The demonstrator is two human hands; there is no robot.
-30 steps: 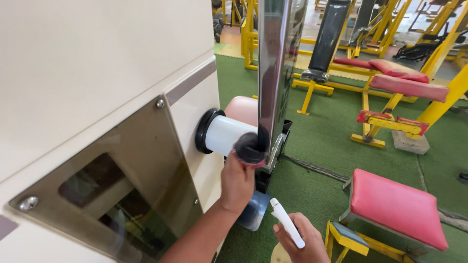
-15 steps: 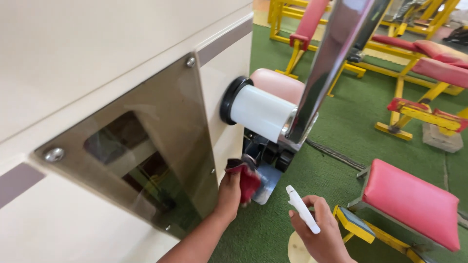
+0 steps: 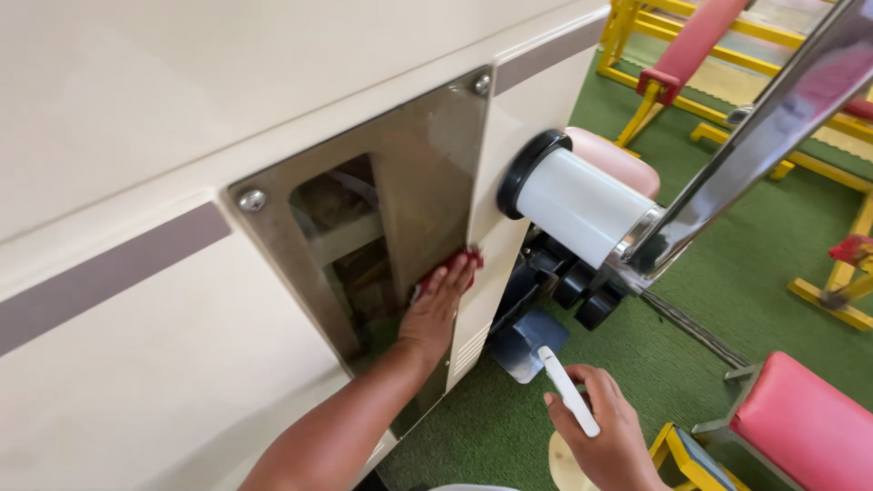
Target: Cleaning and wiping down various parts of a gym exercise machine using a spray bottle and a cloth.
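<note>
Head view, looking down along side of cream machine housing [image 3: 136,382]; grey stripe across housing.

Left hand [image 3: 435,309]: flat against tinted clear panel [image 3: 418,182], fingers spread wide and extended, pressing red cloth [image 3: 452,265] to panel near its right edge; cloth mostly hidden under fingers, only upper corner showing. Panel fixed by screws at upper corners; inner parts of machine dimly visible behind it.

Right hand [image 3: 607,435]: low in frame, well apart from panel, fingers curled narrow around white spray bottle [image 3: 567,390]; slim top part of bottle angled up and to the left; rounded pale base seen below wrist.

White cylinder roller [image 3: 582,205] with black collar projecting from housing just right of panel; pink pad [image 3: 614,159] behind roller; chrome arm [image 3: 764,127] rising diagonally from roller end toward upper right; black knobs beneath roller, blue-grey plate [image 3: 527,341] below them, near bottle tip.

Green turf floor [image 3: 727,264]; red padded seat [image 3: 805,427] on yellow frame at lower right; further yellow frames with red pads at top right.
</note>
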